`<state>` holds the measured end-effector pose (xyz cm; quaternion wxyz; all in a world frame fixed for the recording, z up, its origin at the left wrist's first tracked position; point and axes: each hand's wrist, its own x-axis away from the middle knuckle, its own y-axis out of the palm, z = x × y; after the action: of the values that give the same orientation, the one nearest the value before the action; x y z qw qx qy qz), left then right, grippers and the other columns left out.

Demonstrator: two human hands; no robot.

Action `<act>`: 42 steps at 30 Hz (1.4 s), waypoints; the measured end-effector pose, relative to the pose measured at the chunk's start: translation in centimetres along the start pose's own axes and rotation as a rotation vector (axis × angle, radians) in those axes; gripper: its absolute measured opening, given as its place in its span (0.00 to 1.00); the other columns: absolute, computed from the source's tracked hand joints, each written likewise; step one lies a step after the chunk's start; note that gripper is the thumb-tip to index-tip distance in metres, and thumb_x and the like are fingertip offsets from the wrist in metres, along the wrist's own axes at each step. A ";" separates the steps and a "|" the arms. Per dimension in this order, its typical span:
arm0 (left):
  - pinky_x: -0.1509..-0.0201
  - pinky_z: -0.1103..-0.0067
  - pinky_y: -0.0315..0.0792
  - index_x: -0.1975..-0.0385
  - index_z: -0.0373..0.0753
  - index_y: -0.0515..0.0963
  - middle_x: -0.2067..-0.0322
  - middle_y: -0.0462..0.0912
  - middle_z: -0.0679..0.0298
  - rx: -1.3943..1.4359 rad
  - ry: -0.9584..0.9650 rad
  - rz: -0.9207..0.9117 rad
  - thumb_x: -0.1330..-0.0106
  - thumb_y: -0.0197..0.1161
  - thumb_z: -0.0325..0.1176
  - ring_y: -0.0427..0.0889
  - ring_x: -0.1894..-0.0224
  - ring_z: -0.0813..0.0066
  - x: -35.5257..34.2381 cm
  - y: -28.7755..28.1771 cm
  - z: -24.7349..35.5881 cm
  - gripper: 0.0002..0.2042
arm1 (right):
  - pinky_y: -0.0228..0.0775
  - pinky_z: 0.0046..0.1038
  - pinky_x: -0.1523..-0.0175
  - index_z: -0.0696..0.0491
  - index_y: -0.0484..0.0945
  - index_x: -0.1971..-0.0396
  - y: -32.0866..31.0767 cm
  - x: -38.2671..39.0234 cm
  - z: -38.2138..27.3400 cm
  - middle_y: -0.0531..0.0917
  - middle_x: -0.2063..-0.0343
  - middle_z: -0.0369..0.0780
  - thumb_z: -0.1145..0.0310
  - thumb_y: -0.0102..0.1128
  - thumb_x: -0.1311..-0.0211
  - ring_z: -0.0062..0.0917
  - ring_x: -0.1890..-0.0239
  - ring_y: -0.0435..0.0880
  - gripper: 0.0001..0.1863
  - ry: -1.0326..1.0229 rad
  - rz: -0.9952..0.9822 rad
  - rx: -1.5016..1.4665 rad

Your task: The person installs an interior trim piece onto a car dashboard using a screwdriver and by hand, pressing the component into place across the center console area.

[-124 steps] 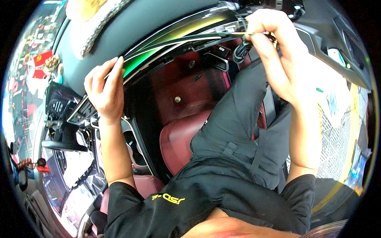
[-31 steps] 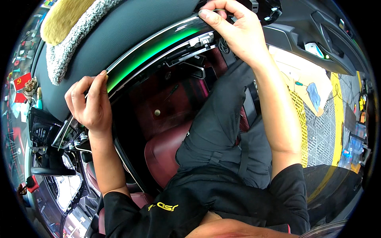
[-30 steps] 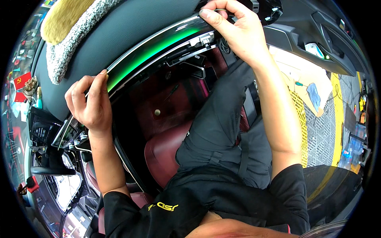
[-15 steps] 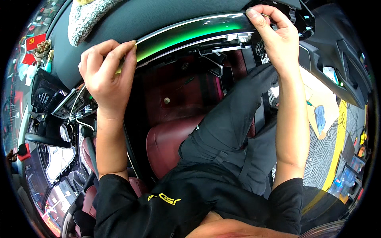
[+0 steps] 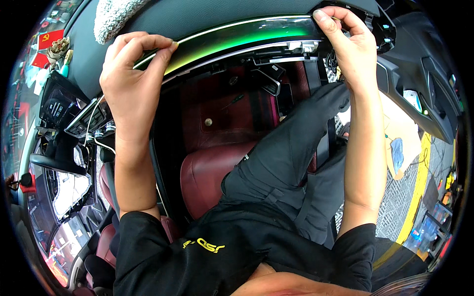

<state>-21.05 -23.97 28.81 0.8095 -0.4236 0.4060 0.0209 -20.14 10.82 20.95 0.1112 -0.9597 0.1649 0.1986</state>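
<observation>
Left hand (image 5: 132,74), right hand (image 5: 351,49), both pinched at glowing trim (image 5: 242,38), anything grasped unclear

Strip (image 5: 247,21) Reached Panel's Top

The strip, which earlier slanted across the panel's (image 5: 276,29) face, had come to lie along its upper edge. The right grip (image 5: 353,47) had risen to the upper right corner. The glow (image 5: 187,60), previously green at left and yellow at right, had swapped ends. The plush's (image 5: 114,18) golden part had left view.
</observation>
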 end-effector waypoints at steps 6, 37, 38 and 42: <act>0.51 0.75 0.76 0.68 0.37 0.88 0.65 0.87 0.65 -0.048 -0.070 -0.127 0.41 0.73 0.24 0.84 0.59 0.71 -0.9 -0.8 1.2 0.03 | 0.64 0.17 0.61 0.55 0.86 0.64 0.9 0.1 -3.1 0.77 0.73 0.27 0.69 0.74 0.35 0.10 0.68 0.71 0.07 0.131 -0.013 -0.016; 0.21 0.59 0.62 0.33 0.32 0.75 0.28 0.72 0.52 -0.527 0.356 -0.195 0.41 0.74 0.35 0.69 0.26 0.52 4.7 6.2 4.6 0.34 | 0.74 0.20 0.57 0.59 0.85 0.61 1.4 0.3 -4.5 0.83 0.68 0.33 0.71 0.77 0.40 0.14 0.63 0.79 0.11 0.157 0.005 -0.025; 0.21 0.59 0.61 0.32 0.32 0.75 0.28 0.71 0.52 -0.524 0.352 -0.197 0.41 0.74 0.36 0.69 0.26 0.52 4.9 6.3 4.6 0.34 | 0.75 0.20 0.56 0.59 0.85 0.61 1.4 0.4 -4.5 0.84 0.68 0.34 0.70 0.77 0.39 0.15 0.63 0.80 0.12 0.169 0.004 -0.049; 0.19 0.58 0.55 0.30 0.32 0.72 0.26 0.68 0.51 -0.566 0.363 -0.214 0.40 0.73 0.39 0.65 0.23 0.51 5.5 7.0 3.9 0.36 | 0.77 0.23 0.51 0.59 0.84 0.57 1.0 0.4 -3.7 0.86 0.64 0.36 0.68 0.76 0.38 0.18 0.61 0.83 0.15 0.104 0.060 -0.017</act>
<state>-17.54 -18.46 21.59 0.5723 -0.6681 0.4748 -0.0282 -18.92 8.79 23.92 0.0884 -0.9643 0.1972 0.1530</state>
